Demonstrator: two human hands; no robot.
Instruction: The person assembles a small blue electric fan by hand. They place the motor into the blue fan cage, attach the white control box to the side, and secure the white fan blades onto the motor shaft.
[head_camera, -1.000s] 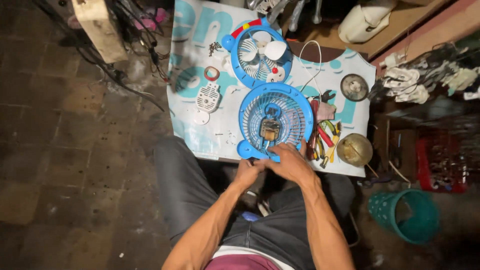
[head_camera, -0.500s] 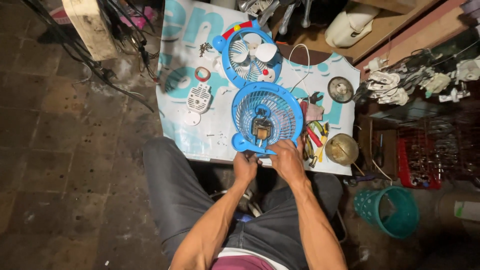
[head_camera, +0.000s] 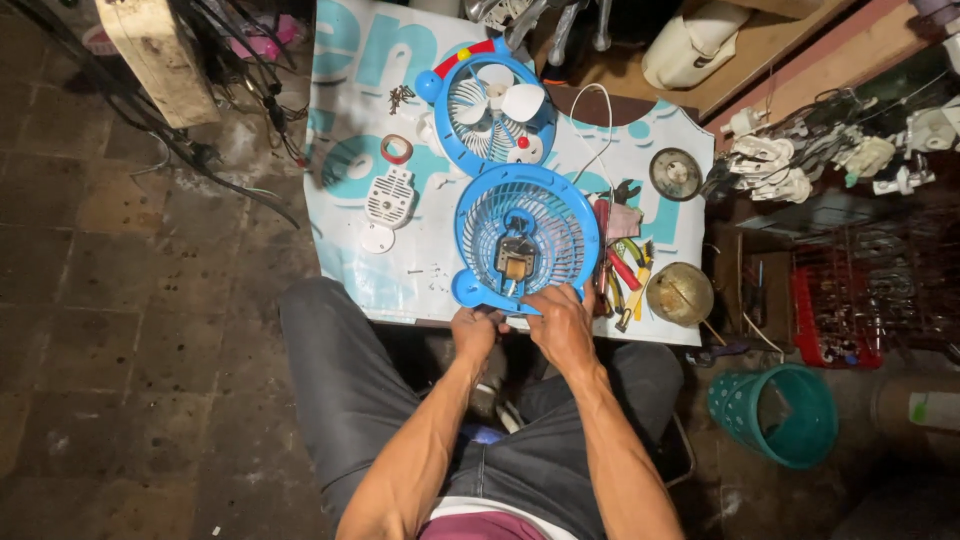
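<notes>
A blue round fan grille (head_camera: 527, 236) with a bare motor (head_camera: 514, 255) at its centre lies on the work table (head_camera: 420, 270) in front of me. My left hand (head_camera: 473, 328) pinches the grille's near rim by its blue foot. My right hand (head_camera: 557, 318) grips the same near edge just to the right. Behind it lies a second blue grille (head_camera: 488, 112) with white fan blades (head_camera: 510, 100) in it.
A white motor cover (head_camera: 388, 196) and a tape ring (head_camera: 396, 150) lie left of the grilles. Pliers and screwdrivers (head_camera: 618, 270) lie right, with a brass bowl (head_camera: 679, 293) and a round metal part (head_camera: 675, 173). A teal basket (head_camera: 778, 413) stands on the floor.
The view has shifted slightly. Both hands stay at the near rim of the blue grille, with only small finger movements.
</notes>
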